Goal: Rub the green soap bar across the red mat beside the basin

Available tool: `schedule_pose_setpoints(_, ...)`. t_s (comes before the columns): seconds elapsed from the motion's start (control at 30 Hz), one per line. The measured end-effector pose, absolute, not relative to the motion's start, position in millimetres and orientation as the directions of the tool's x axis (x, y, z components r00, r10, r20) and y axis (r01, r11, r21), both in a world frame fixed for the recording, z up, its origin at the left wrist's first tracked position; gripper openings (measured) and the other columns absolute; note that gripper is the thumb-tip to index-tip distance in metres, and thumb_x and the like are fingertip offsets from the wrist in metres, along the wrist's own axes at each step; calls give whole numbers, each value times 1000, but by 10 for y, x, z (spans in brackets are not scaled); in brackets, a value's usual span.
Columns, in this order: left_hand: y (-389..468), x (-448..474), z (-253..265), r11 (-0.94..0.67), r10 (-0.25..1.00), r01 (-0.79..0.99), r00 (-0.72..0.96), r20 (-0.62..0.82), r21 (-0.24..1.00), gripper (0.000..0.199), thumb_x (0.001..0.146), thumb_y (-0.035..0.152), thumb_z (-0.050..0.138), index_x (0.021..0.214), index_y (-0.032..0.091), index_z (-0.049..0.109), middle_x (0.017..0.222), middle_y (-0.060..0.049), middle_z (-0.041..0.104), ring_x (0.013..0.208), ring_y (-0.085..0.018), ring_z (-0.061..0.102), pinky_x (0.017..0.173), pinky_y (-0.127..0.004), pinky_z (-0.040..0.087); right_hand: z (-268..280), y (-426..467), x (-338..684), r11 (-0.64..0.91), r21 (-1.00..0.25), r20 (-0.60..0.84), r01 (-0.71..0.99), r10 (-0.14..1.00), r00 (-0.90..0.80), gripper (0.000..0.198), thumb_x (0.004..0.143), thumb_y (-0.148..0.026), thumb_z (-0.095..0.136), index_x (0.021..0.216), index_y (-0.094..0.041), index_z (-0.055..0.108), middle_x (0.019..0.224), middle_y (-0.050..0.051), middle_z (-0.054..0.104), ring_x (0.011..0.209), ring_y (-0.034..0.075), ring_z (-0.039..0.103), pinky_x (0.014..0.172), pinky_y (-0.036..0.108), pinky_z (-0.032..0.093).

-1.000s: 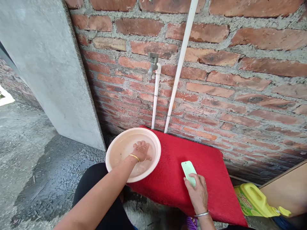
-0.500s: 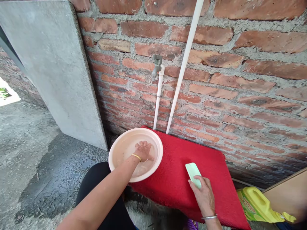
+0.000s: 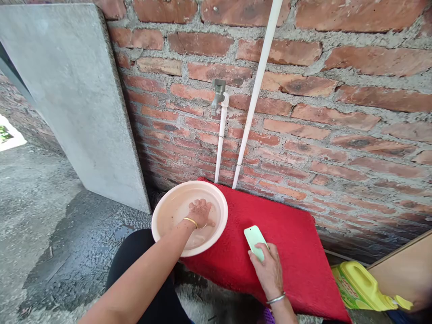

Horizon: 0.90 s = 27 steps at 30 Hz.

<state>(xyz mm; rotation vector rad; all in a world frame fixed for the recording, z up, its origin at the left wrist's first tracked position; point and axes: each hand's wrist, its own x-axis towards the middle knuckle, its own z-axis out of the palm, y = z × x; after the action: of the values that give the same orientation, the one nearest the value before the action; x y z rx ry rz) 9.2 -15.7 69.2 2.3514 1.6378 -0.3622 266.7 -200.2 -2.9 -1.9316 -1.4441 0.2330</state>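
Observation:
My left hand [image 3: 200, 213], with a gold bracelet at the wrist, is in the water of a pale pink basin [image 3: 158, 225]. Its fingers are spread and it holds nothing. The basin sits over the left end of a red cloth [image 3: 290, 225], which lies spread over a low surface. Closed around a pale green scrubbing brush [image 3: 254, 237] is my right hand [image 3: 270, 265], which wears a silver bangle. The brush rests flat on the middle of the cloth, so its underside is hidden.
Behind the cloth rises a brick wall with a tap [image 3: 218, 95] and white pipes [image 3: 249, 112]. A grey slab [image 3: 77, 99] leans at the left above wet concrete floor [image 3: 87, 238]. A yellow jug [image 3: 361, 283] stands at the right, beside a tan board [image 3: 405, 265].
My right hand has slid the brush leftward across the red cloth, closer to the basin. My left hand stays in the water.

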Motion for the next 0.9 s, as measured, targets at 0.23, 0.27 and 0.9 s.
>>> schedule_pose_setpoints(0.23,-153,93,666,-320,877,945,324,-355,72,79,72,62,68,137,21,48,143,-20,42,130,-42,39,100,-60,33,-44,-2103,3188,-286,-631,239,721,813,532,62,74,-82,49,91,-26,71,93,6,58,87,26,61,82,42,49)
schedule_pose_setpoints(0.27,-152,95,662,-317,877,946,322,-357,74,80,73,62,67,138,22,47,144,-20,42,131,-42,38,100,-60,33,-33,-2118,3265,-317,-628,241,711,790,565,67,72,-86,48,90,-26,71,92,7,58,86,27,60,81,43,49)
schedule_pose_setpoints(0.9,-166,82,639,-281,878,957,286,-384,70,85,75,61,64,148,29,37,155,-20,32,141,-45,27,100,-71,33,-9,-1982,3016,-266,-661,199,702,840,505,47,75,-69,55,90,-28,70,94,4,56,88,24,59,85,39,47)
